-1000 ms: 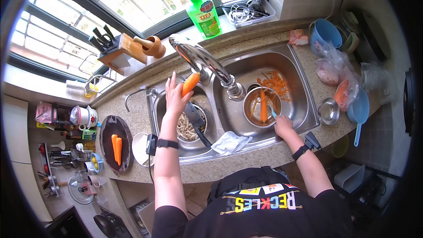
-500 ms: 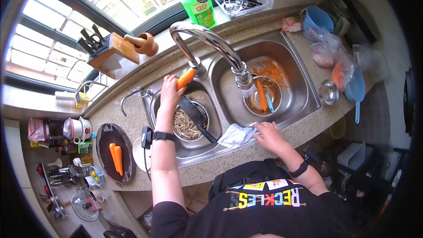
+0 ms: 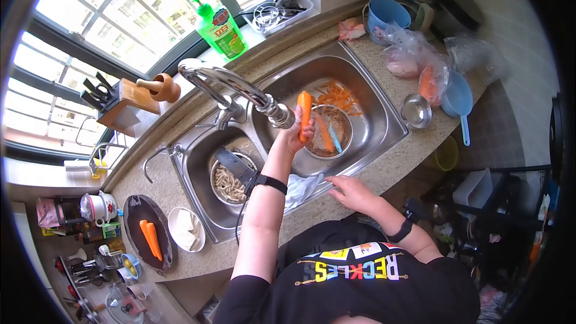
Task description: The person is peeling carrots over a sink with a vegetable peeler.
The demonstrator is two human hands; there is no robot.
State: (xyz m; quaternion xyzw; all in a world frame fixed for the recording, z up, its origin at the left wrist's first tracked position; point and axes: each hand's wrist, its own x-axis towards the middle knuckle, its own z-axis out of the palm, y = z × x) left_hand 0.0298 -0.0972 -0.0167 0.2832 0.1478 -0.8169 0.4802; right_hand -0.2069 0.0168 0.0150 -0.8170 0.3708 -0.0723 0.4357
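My left hand (image 3: 295,134) is wrapped round a whole carrot (image 3: 305,112), held upright beside the chrome tap head (image 3: 281,116) above the right sink basin. Below it, a metal bowl (image 3: 348,135) in that basin holds another carrot (image 3: 324,134) and a light-blue peeler (image 3: 335,138). Orange peelings (image 3: 342,95) lie against the basin's back wall. My right hand (image 3: 350,193) rests on the front edge of the sink, fingers stretched out and holding nothing. Its fingertips are close to a white cloth (image 3: 303,189) draped over the rim, partly hidden by my left arm.
In the left basin stands a bowl of pale strips (image 3: 228,185). Left on the counter are a dark tray (image 3: 133,222) with carrots and a white dish (image 3: 178,241). Green soap (image 3: 223,31), a knife block (image 3: 123,108), a metal cup (image 3: 416,111) and a blue ladle (image 3: 456,97) surround the sink.
My left hand has carried the carrot from beside the tap base rightward to the right basin. The water stream under the tap no longer shows. My right hand stays at the sink edge.
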